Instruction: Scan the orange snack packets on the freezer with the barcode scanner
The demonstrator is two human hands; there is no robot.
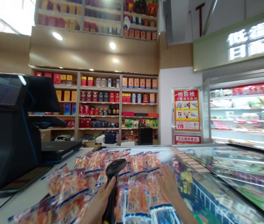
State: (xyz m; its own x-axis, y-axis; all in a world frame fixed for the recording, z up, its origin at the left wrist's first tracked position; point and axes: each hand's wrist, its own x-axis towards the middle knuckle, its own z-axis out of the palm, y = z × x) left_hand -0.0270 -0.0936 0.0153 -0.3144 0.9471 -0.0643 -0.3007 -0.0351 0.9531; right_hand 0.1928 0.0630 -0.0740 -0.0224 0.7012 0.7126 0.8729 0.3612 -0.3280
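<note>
We are gripping a black barcode scanner (116, 167) in our left hand (105, 193), the thumb pressing along the handle, and its head is pointing toward the far edge of the table (26, 197). The scanner is sitting above clear, blue-edged packets (134, 199) of orange-pink food, which are spreading from the table's near edge almost to its far one. Our right hand (169, 183) is reaching over the packets near the table's right side, unclenched, fingers stretching forward; blur is hiding whether they are touching anything. A glass-topped freezer (250, 201) is running along that side, while a dark checkout machine (8, 146) is standing by the table's left edge.
</note>
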